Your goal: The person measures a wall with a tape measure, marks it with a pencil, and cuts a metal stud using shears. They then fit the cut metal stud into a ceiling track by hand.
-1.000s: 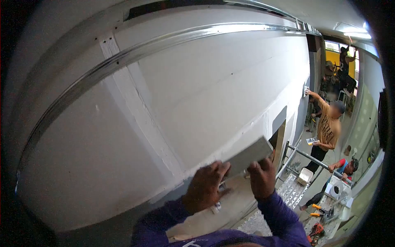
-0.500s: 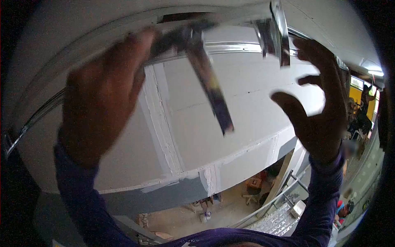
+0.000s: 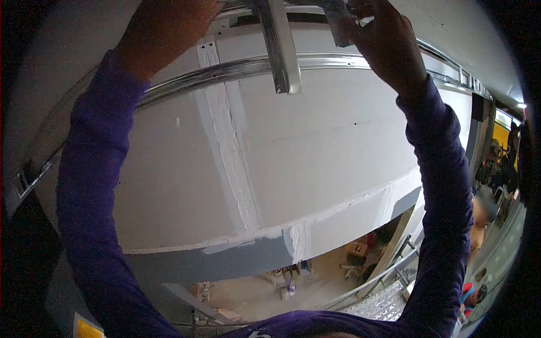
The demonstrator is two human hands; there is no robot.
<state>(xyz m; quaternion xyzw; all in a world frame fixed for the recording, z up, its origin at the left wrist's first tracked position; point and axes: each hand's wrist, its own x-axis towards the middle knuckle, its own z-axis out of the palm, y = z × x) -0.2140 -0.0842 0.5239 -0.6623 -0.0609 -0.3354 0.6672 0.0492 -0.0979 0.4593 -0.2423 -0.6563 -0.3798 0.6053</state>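
Note:
Overhead, a shiny metal channel piece [image 3: 279, 50] with two legs hanging down is held up close to the ceiling. My left hand [image 3: 169, 36] grips its left end at the top edge of the view, most of the fingers cut off. On the other side, my right hand [image 3: 389, 48] has its fingers curled around the piece beside the shorter metal leg [image 3: 336, 23]. Just behind it, a long metal track [image 3: 225, 70] runs across the upper part of the plasterboard wall [image 3: 315, 146].
Below the wall is a lower floor area [image 3: 253, 296] with a boxy item [image 3: 356, 250] on it. A perforated metal platform [image 3: 377, 304] and railing lie at lower right. Other people are at right, one with a bare shoulder [image 3: 479, 219]. A ceiling light [image 3: 522, 106] glows.
Both hands have risen with the metal piece towards the ceiling. My right hand, open and apart from it before, has closed on it. The hanging leg now points straighter down.

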